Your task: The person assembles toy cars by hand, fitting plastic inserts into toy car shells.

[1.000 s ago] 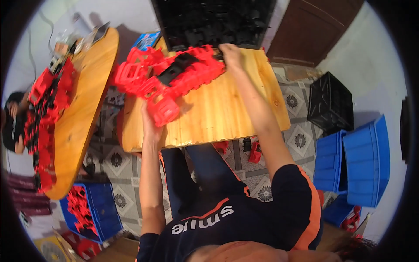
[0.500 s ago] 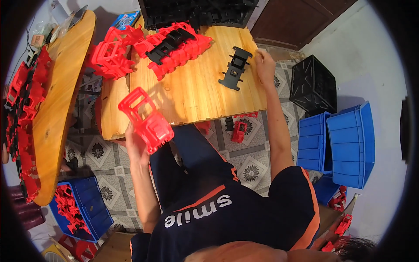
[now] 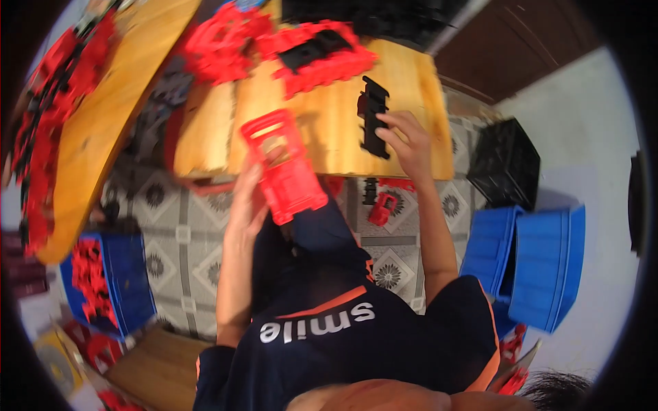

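My left hand [image 3: 245, 195] is closed round the edge of a red plastic toy vehicle body [image 3: 296, 188], an openwork shell with a cab frame at its far end. It hangs over my lap at the table's near edge. Over the right part of the table, my right hand [image 3: 409, 142] pinches a black toy chassis plate [image 3: 373, 109] by its right side. The plate is tilted up with its long side toward me; whether it still touches the wood cannot be made out.
More red bodies [image 3: 223, 44] are heaped at the table's far left, with another black chassis [image 3: 314, 51] on top of some. A black tray [image 3: 370, 17] stands behind. Blue bins [image 3: 548, 264] sit at right; another bin [image 3: 130, 284] of red parts stands at lower left.
My right hand has moved left from the table's edge and taken hold of the black chassis plate, which has tipped from lying flat. The red body has turned more upright. The view has shifted.
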A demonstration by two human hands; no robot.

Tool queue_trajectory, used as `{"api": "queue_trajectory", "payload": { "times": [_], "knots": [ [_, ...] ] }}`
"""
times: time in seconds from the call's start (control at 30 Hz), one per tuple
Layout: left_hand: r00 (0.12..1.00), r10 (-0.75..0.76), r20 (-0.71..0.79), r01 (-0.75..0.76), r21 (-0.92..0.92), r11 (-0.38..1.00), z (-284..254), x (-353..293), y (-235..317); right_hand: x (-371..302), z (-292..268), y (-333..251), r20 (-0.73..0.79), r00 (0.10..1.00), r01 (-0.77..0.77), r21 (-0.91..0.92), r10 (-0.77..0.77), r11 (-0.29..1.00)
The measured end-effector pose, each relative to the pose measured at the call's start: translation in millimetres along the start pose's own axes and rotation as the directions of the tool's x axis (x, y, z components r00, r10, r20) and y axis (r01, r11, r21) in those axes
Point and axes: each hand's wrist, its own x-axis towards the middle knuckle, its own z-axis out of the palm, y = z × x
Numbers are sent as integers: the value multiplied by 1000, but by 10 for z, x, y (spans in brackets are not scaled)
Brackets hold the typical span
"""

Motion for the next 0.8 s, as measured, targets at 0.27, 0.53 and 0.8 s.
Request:
{"api": "queue_trajectory", "payload": {
  "times": [0.27, 0.53, 0.8],
  "knots": [
    [1000, -5, 24, 4, 16, 1000, 117, -123, 137, -146, 360, -1130, 148, 850, 494, 114, -506, 862],
    [994, 53, 100, -57, 39, 998, 48, -97, 61, -195, 528, -1220, 252, 807, 539, 51, -533, 841],
    [978, 198, 72, -210, 292, 933, 166, -195, 112, -81, 732, -1210, -18, 989, 143, 277, -144, 950]
  ]
}}
